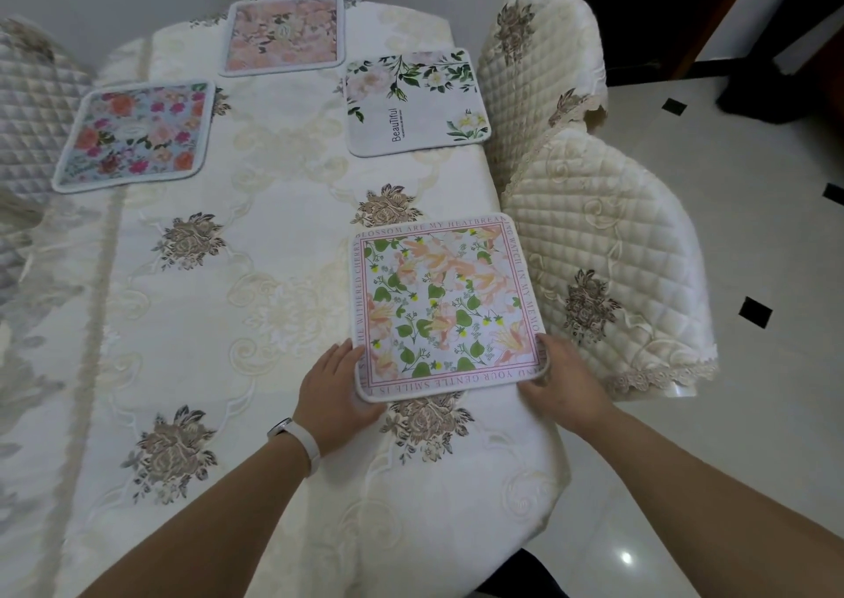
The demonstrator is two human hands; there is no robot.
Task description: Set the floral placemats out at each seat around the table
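Note:
A square placemat with green leaves, peach flowers and a pink lettered border (pixel 445 307) lies flat near the table's right edge. My left hand (pixel 335 390) grips its near left corner. My right hand (pixel 564 380) holds its near right corner. Farther along the right side lies a white mat printed "Beautiful" (pixel 413 104). A pink floral mat (pixel 283 36) sits at the far end. A mat with bright red and pink blooms on blue (pixel 137 134) lies on the left side.
The table wears a cream embroidered cloth (pixel 219 305). Quilted covered chairs stand at the right (pixel 603 268), far right (pixel 534 72) and left (pixel 32 100). Glossy tiled floor (pixel 730 437) lies to the right.

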